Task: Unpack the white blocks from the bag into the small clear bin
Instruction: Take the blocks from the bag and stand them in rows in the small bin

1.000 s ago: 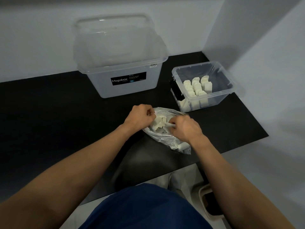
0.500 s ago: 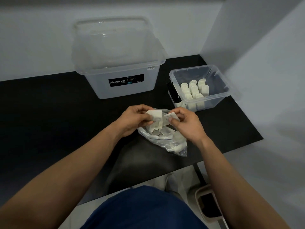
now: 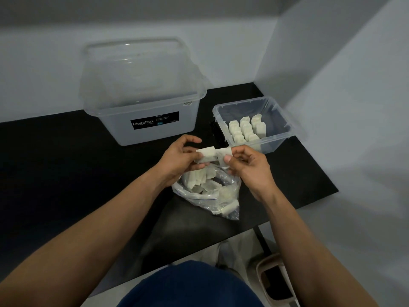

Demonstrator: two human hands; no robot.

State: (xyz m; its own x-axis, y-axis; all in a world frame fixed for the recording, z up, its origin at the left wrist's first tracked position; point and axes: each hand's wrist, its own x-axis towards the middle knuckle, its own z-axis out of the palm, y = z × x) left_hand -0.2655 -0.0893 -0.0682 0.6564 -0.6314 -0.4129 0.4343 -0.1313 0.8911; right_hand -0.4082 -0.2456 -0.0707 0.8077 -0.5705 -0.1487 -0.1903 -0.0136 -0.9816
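Just above the open zip bag (image 3: 208,196), both hands are up off the black tabletop (image 3: 66,165), and each one has a block in it. The left hand (image 3: 180,158) pinches one white block (image 3: 207,154) between thumb and fingertips, with the index finger lifted a bit. The right hand (image 3: 249,168) pinches a second block (image 3: 222,154) the same way, thumb on the near face. The two pieces sit end to end and look like they're touching, but I can't tell if they're actually stuck together.

The bag lies crumpled on the table right under the hands, with a pile of loose blocks (image 3: 203,180) inside it. The small clear bin (image 3: 285,122) sits off to the right near the wall corner, apart from the bag. It's got a batch of upright blocks (image 3: 245,129) lined up in three rows toward its left side.

Behind the left hand there's a big clear Megabox tub (image 3: 155,131) with a black label, and what looks like its lid (image 3: 132,69) standing up against the back wall. Bottom right, down on the floor, there's a small beige wastebasket (image 3: 276,282).
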